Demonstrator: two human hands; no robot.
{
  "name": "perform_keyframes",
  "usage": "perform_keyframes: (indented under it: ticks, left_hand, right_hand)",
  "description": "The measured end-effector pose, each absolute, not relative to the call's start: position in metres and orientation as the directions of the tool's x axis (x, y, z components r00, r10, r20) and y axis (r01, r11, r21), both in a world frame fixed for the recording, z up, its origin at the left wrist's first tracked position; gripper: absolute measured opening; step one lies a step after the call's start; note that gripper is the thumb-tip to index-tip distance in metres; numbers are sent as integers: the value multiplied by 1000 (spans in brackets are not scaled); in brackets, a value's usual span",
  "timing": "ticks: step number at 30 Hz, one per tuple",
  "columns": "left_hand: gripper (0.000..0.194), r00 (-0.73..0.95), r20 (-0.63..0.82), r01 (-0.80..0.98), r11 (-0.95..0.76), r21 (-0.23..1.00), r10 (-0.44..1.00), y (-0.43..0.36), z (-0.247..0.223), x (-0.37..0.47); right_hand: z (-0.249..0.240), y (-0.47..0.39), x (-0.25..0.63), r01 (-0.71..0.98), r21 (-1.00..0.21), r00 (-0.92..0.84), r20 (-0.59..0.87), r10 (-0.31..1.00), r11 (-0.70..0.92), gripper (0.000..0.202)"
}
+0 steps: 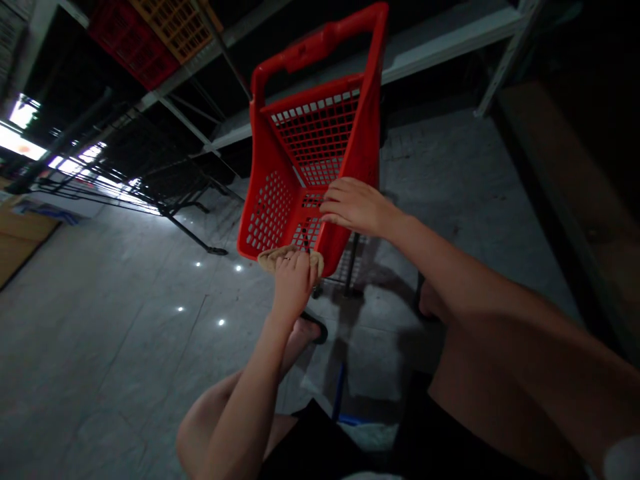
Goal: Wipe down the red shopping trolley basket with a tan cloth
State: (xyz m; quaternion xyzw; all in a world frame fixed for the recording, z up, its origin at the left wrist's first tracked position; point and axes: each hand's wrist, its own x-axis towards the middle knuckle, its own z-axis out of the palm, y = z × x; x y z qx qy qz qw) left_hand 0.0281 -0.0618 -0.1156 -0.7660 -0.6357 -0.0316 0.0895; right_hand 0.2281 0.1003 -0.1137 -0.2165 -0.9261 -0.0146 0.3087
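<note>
A small red plastic shopping cart [367, 133] with latticed walls stands in front of me, its handle at the far end. My left hand [294, 277] is closed on a tan cloth [271, 259], pressed over the cart's near rim. My right hand [356, 205] grips the cart's right side rim, with its fingers curled over the edge into the basket. The inside of the basket shows its perforated floor. Part of the cloth is hidden beneath my left fingers.
Behind the cart runs a metal shelf [450, 50]. Red [133, 43] and orange crates [175, 27] sit upper left. A dark wire-frame rack [165, 210] stands left on the grey tiled floor [125, 360]. A cardboard piece [23, 233] lies at the left edge.
</note>
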Motion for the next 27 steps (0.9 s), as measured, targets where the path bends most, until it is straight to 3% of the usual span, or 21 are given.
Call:
perform_keyframes:
  ticks: [6, 10, 13, 17, 23, 27]
  left_hand:
    - [18, 271, 88, 962, -267, -52, 959, -90, -110, -39]
    - [16, 282, -10, 959, -282, -37, 959, -105, -100, -90]
    - [16, 228, -13, 973, -228, -38, 974, -107, -94, -117]
    - [18, 95, 64, 995, -92, -42, 993, -99, -93, -132]
    - [18, -30, 107, 992, 43, -121, 994, -54, -90, -84]
    - [16, 153, 140, 985, -140, -98, 978, 9, -70, 14]
  right_hand:
    - [-109, 124, 239, 464, -82, -666, 624, 408, 882, 40]
    - [-98, 135, 256, 542, -135, -582, 652, 487, 829, 41]
    - [-88, 130, 261, 588, -173, -510, 679, 528, 790, 40]
    - [-81, 109, 252, 640, -131, -493, 686, 535, 757, 30]
    - [-77, 88, 245, 680, -106, -503, 653, 567, 725, 30]
    - [-75, 76, 243, 681, -171, -477, 634, 609, 712, 31]
